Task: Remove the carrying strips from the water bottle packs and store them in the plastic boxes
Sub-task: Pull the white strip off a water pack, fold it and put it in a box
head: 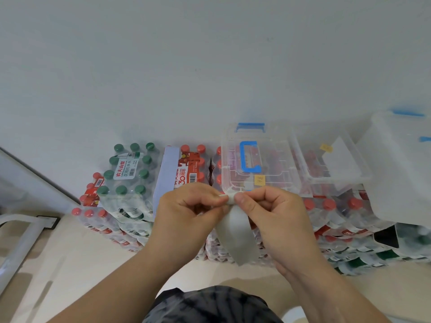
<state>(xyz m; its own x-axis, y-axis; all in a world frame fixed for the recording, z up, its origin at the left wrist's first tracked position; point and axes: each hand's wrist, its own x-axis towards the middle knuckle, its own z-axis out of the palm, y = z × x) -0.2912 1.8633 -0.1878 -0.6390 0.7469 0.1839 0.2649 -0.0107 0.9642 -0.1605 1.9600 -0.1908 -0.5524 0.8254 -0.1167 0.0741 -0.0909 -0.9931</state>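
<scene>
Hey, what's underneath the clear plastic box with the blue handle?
The clear box sits on packs of red-capped bottles, which show through its plastic. The left hand, the right hand and the strip they pinch hide the packs just in front.

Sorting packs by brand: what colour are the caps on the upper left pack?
Dark green caps, seen best in the head view.

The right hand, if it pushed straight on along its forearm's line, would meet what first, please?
Probably the near edge of the clear box with the blue handle, just beyond the right hand, which pinches the grey strip with the left hand. Depth is unclear from one view.
</scene>
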